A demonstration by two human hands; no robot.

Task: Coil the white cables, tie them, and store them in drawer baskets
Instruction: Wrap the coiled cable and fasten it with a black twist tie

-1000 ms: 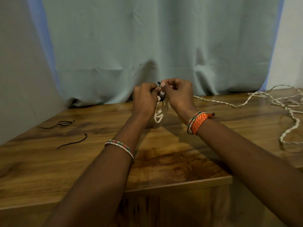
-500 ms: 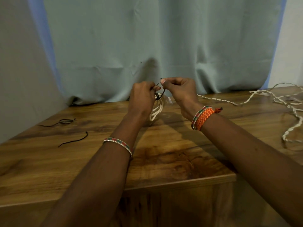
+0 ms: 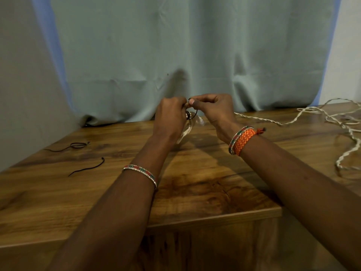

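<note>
Pale grey-green curtain (image 3: pixel 175 45) hangs across the back of the frame, its hem meeting the far edge of a wooden table (image 3: pixel 58 192) with a dark, streaky grain. At the left of the frame two loose black ties lie on the wood: a looped one (image 3: pixel 76 145) farther back and a straighter one (image 3: pixel 88 168) nearer the viewer, apart from each other. Toward the centre, the left hand (image 3: pixel 170 118), with a beaded bracelet (image 3: pixel 140 171) on its forearm, is curled with its fingertips pinching a black tie (image 3: pixel 192 114) wound around a small coiled white cable (image 3: pixel 187 130), which hangs between the two hands just above the table. The right hand (image 3: pixel 213 110), close beside the left, pinches the tie's other end between thumb and forefinger; an orange woven band (image 3: pixel 244 139) circles its wrist. From behind the right hand a loose white cable (image 3: pixel 312 114) trails along the table to the right edge of the frame, where it lies in untidy loops.
</note>
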